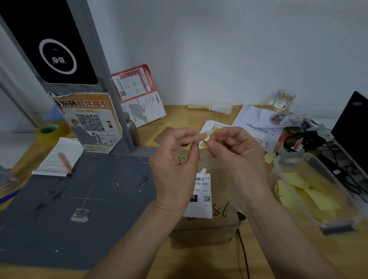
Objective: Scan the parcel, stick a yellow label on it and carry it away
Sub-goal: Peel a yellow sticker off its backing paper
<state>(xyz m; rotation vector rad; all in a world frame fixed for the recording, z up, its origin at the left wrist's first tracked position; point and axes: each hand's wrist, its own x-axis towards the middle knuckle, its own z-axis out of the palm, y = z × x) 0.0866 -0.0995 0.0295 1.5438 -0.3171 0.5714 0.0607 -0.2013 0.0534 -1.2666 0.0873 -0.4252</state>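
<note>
Wooden desk [173, 115] against a pale wall carries a grey scanner mat [67, 207] toward its left edge and a cardboard parcel [208, 225] near the front edge, beside the mat. Above the parcel, left hand [175, 162] and right hand [236, 151] pinch a yellow label [208, 132] between their fingertips. A clear tub of yellow notes [311, 194] sits toward the right edge.

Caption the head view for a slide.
Both hands, left hand and right hand, pinch a yellow label above the cardboard parcel on the wooden desk.
</note>
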